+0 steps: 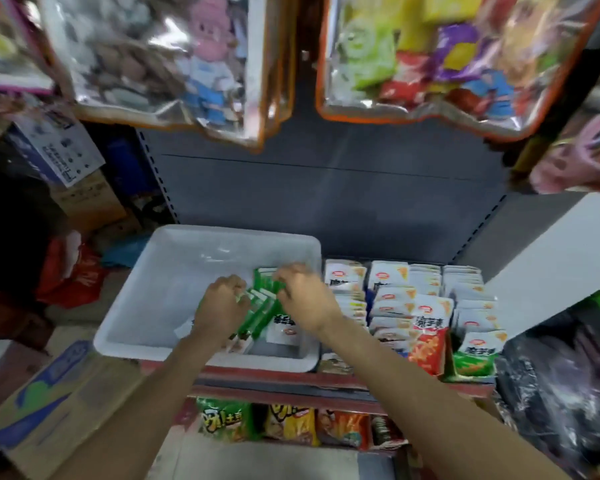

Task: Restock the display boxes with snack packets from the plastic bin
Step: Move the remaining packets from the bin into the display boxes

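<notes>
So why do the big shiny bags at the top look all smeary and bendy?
In the head view, the hanging clear bags are motion-blurred with white glare streaks, and the wide lens bends the edges; both hands, left hand and right hand, and the green packets in the plastic bin look sharper.

Shelf point(326, 384) carries plastic bin point(174, 265) beside packed display boxes point(426, 372).

You stand in a small shop, facing a metal retail shelf point(326, 202) with a slotted grey back panel. Display boxes point(413, 306) packed with snack packets line its ledge, chip bags point(284, 424) fill the tier below, clear hanging bags point(447, 57) of goods dangle overhead, and cardboard cartons point(49, 393) crowd the floor at left.
</notes>
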Tool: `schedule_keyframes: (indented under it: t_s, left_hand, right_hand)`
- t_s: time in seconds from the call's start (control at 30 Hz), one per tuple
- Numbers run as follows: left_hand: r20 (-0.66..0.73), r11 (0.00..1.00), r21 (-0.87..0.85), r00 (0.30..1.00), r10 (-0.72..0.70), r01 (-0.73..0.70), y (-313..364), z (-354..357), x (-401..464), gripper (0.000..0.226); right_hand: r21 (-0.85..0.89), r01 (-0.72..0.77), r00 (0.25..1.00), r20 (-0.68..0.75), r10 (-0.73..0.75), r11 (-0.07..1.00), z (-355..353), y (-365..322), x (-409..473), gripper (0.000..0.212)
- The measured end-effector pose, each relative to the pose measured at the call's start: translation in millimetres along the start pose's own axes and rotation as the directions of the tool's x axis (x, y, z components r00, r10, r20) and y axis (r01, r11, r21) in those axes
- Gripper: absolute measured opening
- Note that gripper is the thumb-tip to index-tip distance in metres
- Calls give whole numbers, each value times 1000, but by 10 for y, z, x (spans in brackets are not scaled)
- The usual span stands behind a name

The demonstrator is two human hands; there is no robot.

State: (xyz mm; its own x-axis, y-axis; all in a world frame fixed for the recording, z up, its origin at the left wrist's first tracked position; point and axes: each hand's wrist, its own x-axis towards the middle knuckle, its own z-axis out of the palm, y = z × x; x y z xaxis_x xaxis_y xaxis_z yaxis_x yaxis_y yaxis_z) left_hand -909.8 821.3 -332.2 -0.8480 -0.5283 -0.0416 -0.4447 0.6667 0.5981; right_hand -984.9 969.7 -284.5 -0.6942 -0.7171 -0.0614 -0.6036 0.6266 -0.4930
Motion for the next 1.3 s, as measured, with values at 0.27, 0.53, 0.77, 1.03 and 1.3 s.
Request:
schedule_keyframes:
  t_s: [0.27, 0.53, 0.77, 1.03, 1.3]
  left_hand:
    - [405, 918, 395, 893, -198, 24, -804, -112, 253, 50]
    - [414, 828, 560, 873, -259, -20, -924, -66, 274, 58]
    - [350, 765, 643, 899, -263, -26, -879, -59, 332, 49]
    - [322, 883, 415, 873, -367, 218, -966, -108, 327, 66]
    - [253, 896, -291, 930, -266, 336, -845, -418, 188, 29]
  right_hand:
    - [-49, -175, 918, 354, 181, 983, 1004, -339, 374, 49]
    - [-141, -199, 866, 437, 241, 970, 1180, -292, 432, 54]
    - [-162, -231, 842, 462, 280, 960, 1173, -302, 472, 58]
    - [-171, -205, 833, 487, 263, 964, 1115, -312, 500, 51]
    - [91, -238, 918, 347, 193, 967, 831, -334, 480, 80]
